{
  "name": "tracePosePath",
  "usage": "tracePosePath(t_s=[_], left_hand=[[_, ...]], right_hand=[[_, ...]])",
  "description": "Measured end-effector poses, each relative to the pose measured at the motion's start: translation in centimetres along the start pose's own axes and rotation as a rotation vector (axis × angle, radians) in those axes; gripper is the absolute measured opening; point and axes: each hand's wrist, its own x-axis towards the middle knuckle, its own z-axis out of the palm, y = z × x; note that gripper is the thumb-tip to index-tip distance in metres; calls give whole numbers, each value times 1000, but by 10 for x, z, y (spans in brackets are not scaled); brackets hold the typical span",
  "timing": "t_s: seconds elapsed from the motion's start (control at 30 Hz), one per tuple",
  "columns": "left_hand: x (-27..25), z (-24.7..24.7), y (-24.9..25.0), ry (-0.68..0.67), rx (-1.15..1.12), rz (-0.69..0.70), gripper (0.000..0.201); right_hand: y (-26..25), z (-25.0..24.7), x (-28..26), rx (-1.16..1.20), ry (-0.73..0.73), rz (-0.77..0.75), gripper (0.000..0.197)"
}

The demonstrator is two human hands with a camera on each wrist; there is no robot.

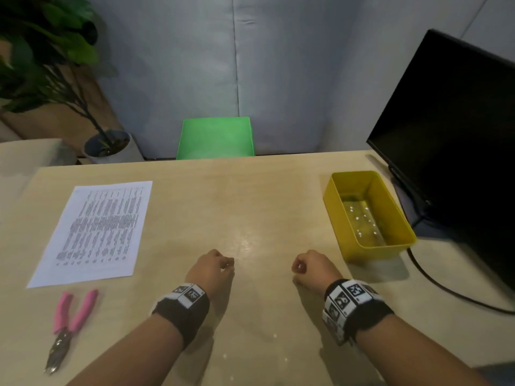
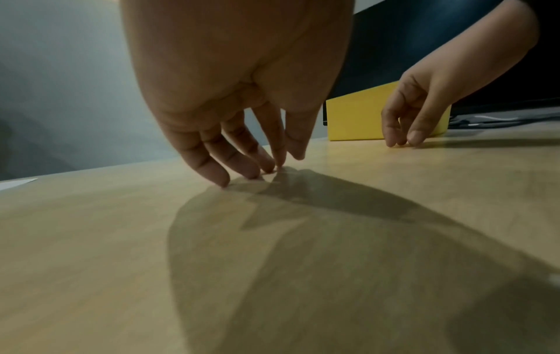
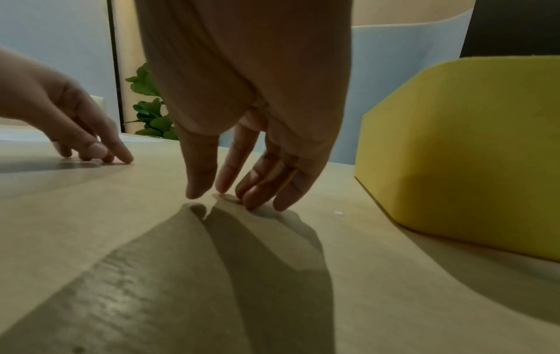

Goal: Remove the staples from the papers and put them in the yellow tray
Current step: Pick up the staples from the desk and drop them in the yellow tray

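Presently on the desk [image 1: 264,207], itemised:

1. Papers [image 1: 94,232]: a printed sheet or stack, lying flat at the left of the head view, long axis running from the near edge of the desk toward the far edge, slightly tilted. No staple can be made out at this size.

2. Pliers [image 1: 71,324]: pink handles, metal nose pointing toward the lower left corner of the frame, lying just below the papers and apart from them.

3. Tray [image 1: 338,215]: yellow, at the right of the frame beside a dark monitor [image 1: 451,140]. Small bright specks show on its floor; whether they are staples or glints cannot be told.

4. Left hand [image 1: 213,267]: lower centre, fingers relaxed and drooping, fingertips [image 2: 218,176] touching bare desk, holding nothing.

5. Right hand [image 1: 313,267]: lower centre-right, likewise slack, fingertips [image 3: 257,196] resting on the desk, holding nothing. It lies near the tray's lower left corner.

Relation of note: papers and pliers both lie left of the hands, with the left hand the nearer; the tray lies right, nearer the right hand. Judged so, the work has not started on this sheet, and the likely first reach goes leftward across the desk.
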Motion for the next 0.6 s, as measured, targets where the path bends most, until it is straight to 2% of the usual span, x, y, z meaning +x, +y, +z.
tracePosePath(t_s=[0.1, 0.33, 0.6], left_hand=[[1, 4, 3, 33, 44, -12, 28], [-2, 3, 7, 77, 98, -23, 23], [0, 1, 8, 117, 97, -17, 20]], right_hand=[[3, 1, 1, -29, -12, -48, 23], [2, 4, 5, -158, -19, -119, 11], [9, 11, 9, -174, -42, -162, 16]])
